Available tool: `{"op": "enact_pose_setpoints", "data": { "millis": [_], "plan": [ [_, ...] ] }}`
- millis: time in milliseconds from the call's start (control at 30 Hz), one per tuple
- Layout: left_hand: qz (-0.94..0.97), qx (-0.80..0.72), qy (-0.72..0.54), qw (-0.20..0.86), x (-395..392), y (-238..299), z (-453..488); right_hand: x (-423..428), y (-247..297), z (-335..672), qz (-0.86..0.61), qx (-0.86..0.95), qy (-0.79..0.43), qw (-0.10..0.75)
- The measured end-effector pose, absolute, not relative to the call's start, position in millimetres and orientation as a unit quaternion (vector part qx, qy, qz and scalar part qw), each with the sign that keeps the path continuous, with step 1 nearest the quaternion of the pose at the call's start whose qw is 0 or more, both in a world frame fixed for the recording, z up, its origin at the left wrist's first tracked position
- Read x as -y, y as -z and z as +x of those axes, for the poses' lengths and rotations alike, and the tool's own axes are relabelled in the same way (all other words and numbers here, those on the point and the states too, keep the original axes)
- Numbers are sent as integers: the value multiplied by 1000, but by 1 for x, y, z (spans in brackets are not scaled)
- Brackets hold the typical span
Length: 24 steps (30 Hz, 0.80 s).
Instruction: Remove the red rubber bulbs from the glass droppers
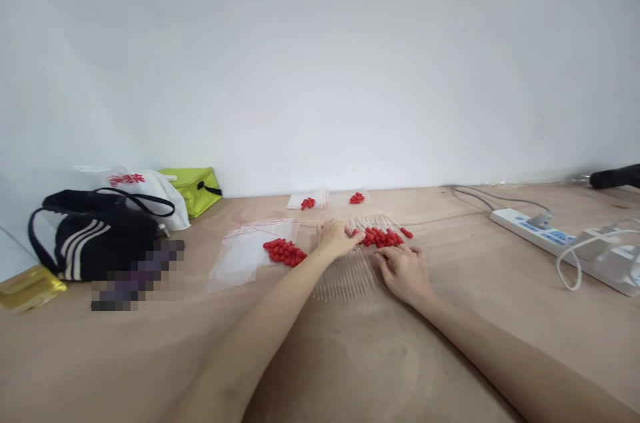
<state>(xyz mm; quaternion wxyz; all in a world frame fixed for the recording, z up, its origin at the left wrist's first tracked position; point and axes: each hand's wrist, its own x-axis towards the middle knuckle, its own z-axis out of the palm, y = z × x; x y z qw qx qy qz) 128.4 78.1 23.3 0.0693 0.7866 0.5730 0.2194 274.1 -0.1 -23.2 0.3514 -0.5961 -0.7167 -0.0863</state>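
On the tabletop (325, 356) — clear sticks (346, 279), roughly front-to-back.

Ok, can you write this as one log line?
left hand: at red bulbs | right hand: beside clear tubes | zip bags: on wooden table

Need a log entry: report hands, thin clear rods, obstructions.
Left hand at small red pieces; right hand beside thin clear rods. Rods laid side by side. Flat translucent plastic bags aside, left.
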Motion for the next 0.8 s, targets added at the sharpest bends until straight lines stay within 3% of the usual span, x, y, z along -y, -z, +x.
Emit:
{"op": "enact_pose_setpoints", "data": {
  "millis": [333, 533, 800],
  "plan": [
    [731, -620, -279, 57, -54, -22, 97, -1, 26, 274, -567, 721, 80, 390],
    [817, -476, -324, -40, -9, -9, 35, -2, 27, 274, -477, 744, 106, 457],
    [863, -369, -336, -77, 5, -2, 33, 12, 16, 261, -390, 824, 158, 379]
  ]
}}
